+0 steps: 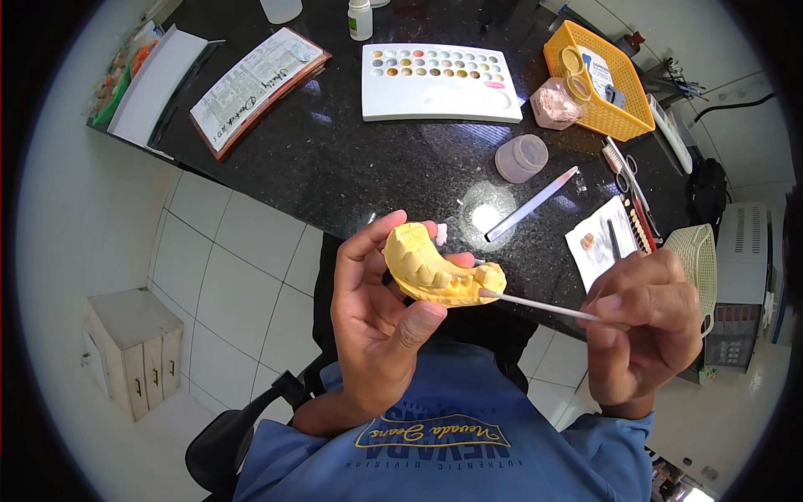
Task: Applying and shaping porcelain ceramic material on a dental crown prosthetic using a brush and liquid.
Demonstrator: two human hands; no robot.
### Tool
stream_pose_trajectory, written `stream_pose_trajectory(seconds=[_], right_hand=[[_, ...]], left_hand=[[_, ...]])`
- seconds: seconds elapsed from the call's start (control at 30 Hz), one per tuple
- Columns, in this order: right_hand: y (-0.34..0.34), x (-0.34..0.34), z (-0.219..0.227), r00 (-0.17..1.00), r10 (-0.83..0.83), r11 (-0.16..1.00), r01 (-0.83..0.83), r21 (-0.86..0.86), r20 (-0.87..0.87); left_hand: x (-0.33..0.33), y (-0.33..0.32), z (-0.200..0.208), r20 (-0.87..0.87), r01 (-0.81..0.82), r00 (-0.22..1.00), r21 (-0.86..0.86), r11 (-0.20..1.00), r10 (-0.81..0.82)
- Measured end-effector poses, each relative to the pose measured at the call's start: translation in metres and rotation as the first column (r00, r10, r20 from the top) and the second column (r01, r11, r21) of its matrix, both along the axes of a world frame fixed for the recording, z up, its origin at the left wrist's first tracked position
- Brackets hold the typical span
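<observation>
A yellow plaster dental cast (431, 274), curved with a row of teeth, is held over the front edge of the counter. My left hand (376, 322) is closed round its left end, thumb below and fingers behind. My right hand (644, 326) pinches a thin white stick (544, 309). The stick's narrow tip touches the right end of the cast, beside the teeth; whether it ends in bristles or a swab I cannot tell. Part of the cast's underside is hidden by my left fingers.
A black speckled counter (335, 167) carries a white palette (443, 105) with coloured wells, a translucent jar (521, 159), a pen-like tool (532, 205), a jar of pink powder (558, 105) and a yellow basket (631, 121). A white sheet (592, 263) lies near my right hand.
</observation>
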State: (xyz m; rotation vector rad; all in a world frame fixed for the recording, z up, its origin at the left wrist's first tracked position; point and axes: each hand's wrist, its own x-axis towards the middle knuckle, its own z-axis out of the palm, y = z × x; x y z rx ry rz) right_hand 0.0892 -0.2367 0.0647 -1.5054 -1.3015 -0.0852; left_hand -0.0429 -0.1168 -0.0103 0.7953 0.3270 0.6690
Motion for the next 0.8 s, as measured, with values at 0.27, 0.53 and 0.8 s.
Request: stream_pose_trajectory(seconds=[0.27,0.53,0.8], right_hand=[[0.0051,-0.0019,-0.0035,0.999,0.037,0.999,-0.038,0.008,0.030],[0.0063,-0.0029,-0.0045,0.998,0.038,0.999,-0.037,-0.024,0.057],[0.0085,-0.0027,-0.0034,0.996,0.051,0.998,-0.048,-0.039,0.075]], left_hand=[[-0.0035,-0.0009,0.0000,0.082,0.024,0.996,-0.023,0.999,-0.022],[-0.0055,-0.0009,0.0007,0.073,0.018,0.997,-0.019,1.000,-0.017],[-0.0054,-0.0009,0.0009,0.075,0.021,0.997,-0.017,1.000,-0.020]])
